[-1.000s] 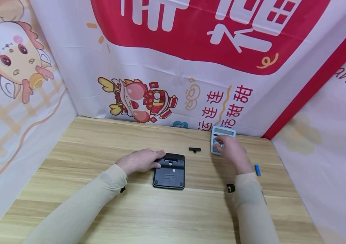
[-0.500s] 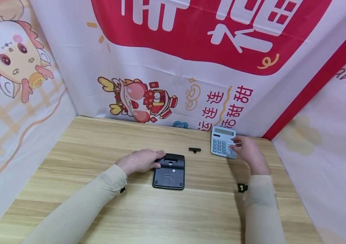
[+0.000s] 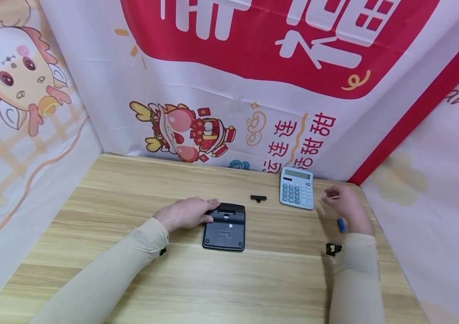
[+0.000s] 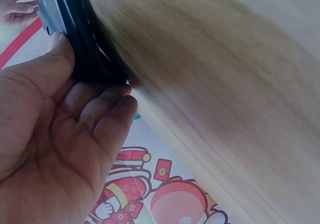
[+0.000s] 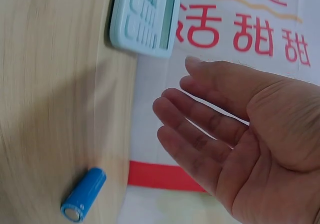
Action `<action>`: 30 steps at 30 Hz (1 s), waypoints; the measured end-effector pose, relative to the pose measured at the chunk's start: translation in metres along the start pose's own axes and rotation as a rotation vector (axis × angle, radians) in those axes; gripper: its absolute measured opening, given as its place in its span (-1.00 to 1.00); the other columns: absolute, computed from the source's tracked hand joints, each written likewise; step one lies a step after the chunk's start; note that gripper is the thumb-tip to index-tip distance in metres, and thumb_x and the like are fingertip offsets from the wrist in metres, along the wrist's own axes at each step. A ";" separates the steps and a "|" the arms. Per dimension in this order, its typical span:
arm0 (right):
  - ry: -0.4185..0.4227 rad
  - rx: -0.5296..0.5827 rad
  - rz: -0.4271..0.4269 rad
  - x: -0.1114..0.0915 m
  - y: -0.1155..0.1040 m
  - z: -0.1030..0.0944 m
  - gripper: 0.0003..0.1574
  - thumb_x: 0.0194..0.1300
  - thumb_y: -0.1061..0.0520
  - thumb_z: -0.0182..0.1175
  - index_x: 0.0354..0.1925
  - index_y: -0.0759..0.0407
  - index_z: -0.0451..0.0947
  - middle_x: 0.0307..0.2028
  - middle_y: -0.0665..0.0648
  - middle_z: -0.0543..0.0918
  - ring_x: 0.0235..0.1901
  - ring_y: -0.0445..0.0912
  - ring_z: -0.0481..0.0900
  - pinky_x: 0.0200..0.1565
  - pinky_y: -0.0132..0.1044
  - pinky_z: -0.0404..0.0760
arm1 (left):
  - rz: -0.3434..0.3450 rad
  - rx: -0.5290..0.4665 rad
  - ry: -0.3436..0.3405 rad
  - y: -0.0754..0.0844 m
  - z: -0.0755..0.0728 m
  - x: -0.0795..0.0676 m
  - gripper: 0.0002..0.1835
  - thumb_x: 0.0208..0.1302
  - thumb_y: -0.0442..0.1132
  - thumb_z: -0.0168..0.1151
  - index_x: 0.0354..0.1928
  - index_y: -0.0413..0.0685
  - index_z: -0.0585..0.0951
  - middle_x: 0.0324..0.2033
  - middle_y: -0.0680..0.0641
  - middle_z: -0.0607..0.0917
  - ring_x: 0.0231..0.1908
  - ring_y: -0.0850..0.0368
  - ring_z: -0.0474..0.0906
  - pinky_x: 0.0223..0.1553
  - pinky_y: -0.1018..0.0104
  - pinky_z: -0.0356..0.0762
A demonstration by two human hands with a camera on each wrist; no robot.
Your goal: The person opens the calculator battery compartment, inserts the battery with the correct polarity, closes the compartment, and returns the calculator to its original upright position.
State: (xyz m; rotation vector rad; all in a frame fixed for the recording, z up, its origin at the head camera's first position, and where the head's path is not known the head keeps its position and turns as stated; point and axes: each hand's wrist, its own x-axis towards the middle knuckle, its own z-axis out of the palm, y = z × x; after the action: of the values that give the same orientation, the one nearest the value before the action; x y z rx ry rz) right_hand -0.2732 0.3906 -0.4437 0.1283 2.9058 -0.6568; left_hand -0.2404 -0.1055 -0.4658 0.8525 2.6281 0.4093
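One view, head, shows black device [image 3: 224, 236] and blue battery [image 3: 341, 225] together.

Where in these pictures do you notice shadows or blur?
Head view: the right hand looks slightly blurred; left wrist view: the table looks hazy, its grain soft; right wrist view: a soft shadow falls between the pale calculator and the battery.

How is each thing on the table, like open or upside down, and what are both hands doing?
Black device: upside down, its slot uncovered
Small black piece: lying apart from the device
Light-blue calculator: face up
Blue battery: loose, on its side
Left hand: gripping the device's edge
Right hand: holding nothing, fingers relaxed
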 end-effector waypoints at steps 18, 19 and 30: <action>-0.106 0.023 0.079 -0.024 0.041 -0.021 -0.51 0.50 0.01 0.29 0.13 0.39 0.58 -0.01 0.38 0.72 -0.13 0.10 0.68 -0.12 -0.11 0.72 | 0.001 0.006 -0.007 0.000 0.000 0.001 -0.36 0.59 -0.03 0.16 0.61 0.01 0.32 0.59 -0.11 0.37 0.50 -0.16 0.45 0.54 -0.05 0.42; -0.113 0.028 0.085 -0.024 0.042 -0.021 -0.51 0.50 0.02 0.29 0.13 0.39 0.58 -0.01 0.38 0.72 -0.12 0.09 0.69 -0.12 -0.11 0.73 | 0.001 0.006 -0.007 0.000 0.000 0.001 -0.36 0.59 -0.03 0.16 0.61 0.01 0.32 0.59 -0.11 0.37 0.50 -0.16 0.45 0.53 -0.05 0.42; -0.223 0.040 0.160 -0.024 0.053 -0.017 -0.62 0.42 0.01 0.35 -0.03 0.30 0.60 -0.24 0.17 0.71 -0.17 0.02 0.56 -0.17 -0.20 0.52 | 0.000 0.004 -0.008 0.000 0.000 0.001 -0.36 0.60 -0.03 0.16 0.61 0.02 0.32 0.59 -0.10 0.37 0.50 -0.15 0.45 0.54 -0.05 0.42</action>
State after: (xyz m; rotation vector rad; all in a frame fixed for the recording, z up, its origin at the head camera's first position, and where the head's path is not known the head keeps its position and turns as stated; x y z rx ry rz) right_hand -0.2454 0.4448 -0.4467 0.2710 2.6381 -0.6564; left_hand -0.2411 -0.1049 -0.4663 0.8543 2.6227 0.4000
